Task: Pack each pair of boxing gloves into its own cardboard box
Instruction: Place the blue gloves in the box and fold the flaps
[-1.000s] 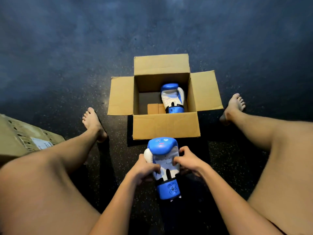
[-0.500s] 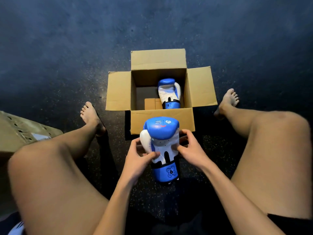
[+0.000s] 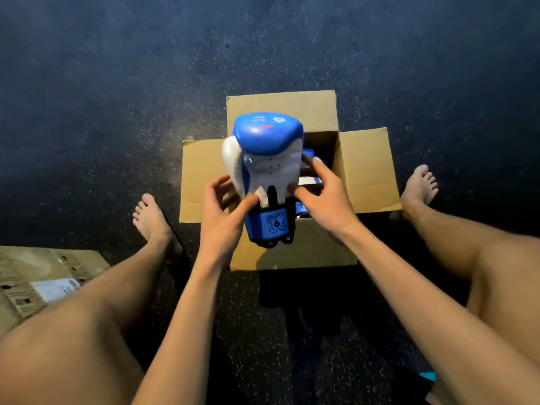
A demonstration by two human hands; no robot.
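- Fingers [image 3: 314,166] of the right hand [image 3: 324,197] were spread along the right side of a blue-and-white boxing glove [image 3: 266,159], with the thumb laid on its white face just above the cuff.
- The left hand [image 3: 222,211] gripped the opposite side. Its thumb pressed on the front near the cuff and its other fingers curled round behind.
- Both forearms reached forward from the bottom of the head view and converged on the glove, with the wrists roughly straight.
- The glove was held in the air over an open cardboard box [image 3: 365,171], in front of the left part of its opening.
- Its long axis ran away from the person: blue padded end farthest, blue strapped cuff nearest, white palm side facing the camera.
- Inside the box, a second glove [image 3: 310,152] showed only as scraps of blue and white, mostly hidden by the held glove and the right hand.
- The box stood on a dark speckled floor [image 3: 117,83] between the left foot [image 3: 152,220] and the right foot [image 3: 418,188], with its flaps folded outward.
- A labelled carton [image 3: 43,276] lay at the left edge, beside the left leg.
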